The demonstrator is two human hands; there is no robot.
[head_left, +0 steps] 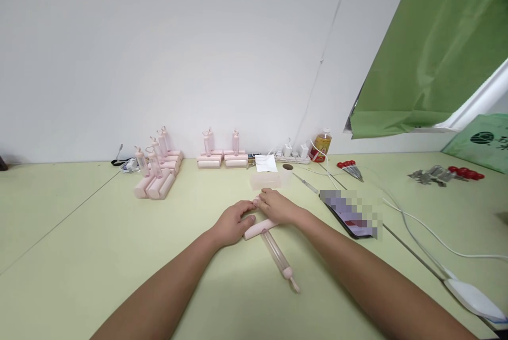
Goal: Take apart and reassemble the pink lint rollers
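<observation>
A pale pink T-shaped tool (260,229) lies on the table between my hands, its crossbar towards them. From the crossbar a clear tube (275,253) slants towards me and ends in a pink cap with a loop. My left hand (235,223) grips the crossbar's left side, fingers curled over its far edge. Across the right end rests my right hand (275,207), its fingertips meeting those of the left around a small pink part at the far side. The fingers hide much of that part. Just beyond stands a translucent pale box (265,180).
Several similar pink tools stand in a group (156,176) at the back left and another (221,157) at the back middle. A phone (351,216), white cables (428,245), a screwdriver-like rod (305,183), red-handled pliers (351,170) and a drink bottle (320,145) lie or stand to the right.
</observation>
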